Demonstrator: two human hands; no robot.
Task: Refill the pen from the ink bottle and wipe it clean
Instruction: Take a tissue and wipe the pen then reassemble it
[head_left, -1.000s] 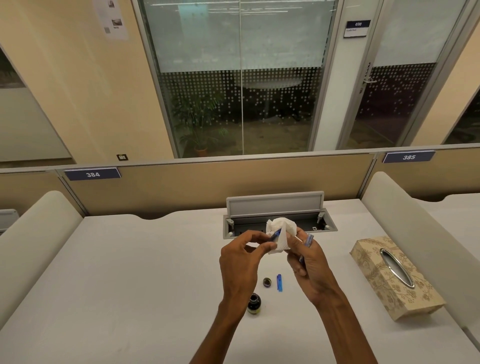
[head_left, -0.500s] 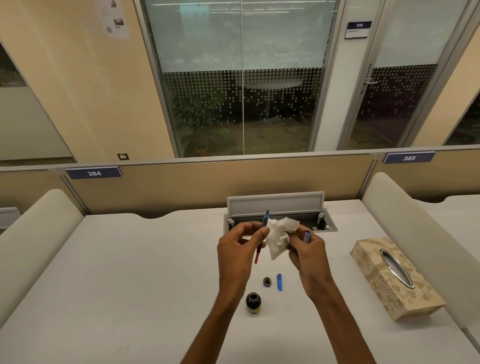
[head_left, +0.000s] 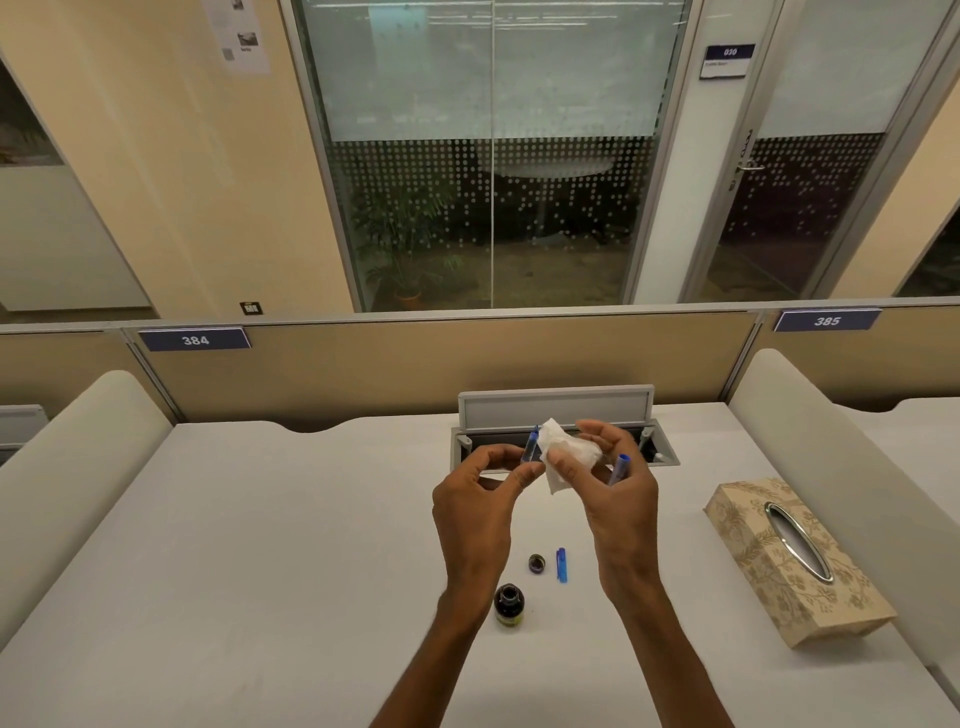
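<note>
We're in an open-plan office. Across the middle of the frame, a tan partition (head_left: 415, 364) carries seat-number plates, 384 (head_left: 195, 340) at left and 385 (head_left: 827, 320) at right. The pale bench (head_left: 260, 545) has a flip-up cable hatch (head_left: 556, 408) at centre. Beyond, a frosted, dotted glass wall (head_left: 493, 156) fronts a meeting room, door sign 030 (head_left: 729, 60) upper right.

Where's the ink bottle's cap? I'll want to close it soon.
In the head view the cap lies on the desk, just beyond the open ink bottle and left of the blue pen cap, below both hands.
</note>
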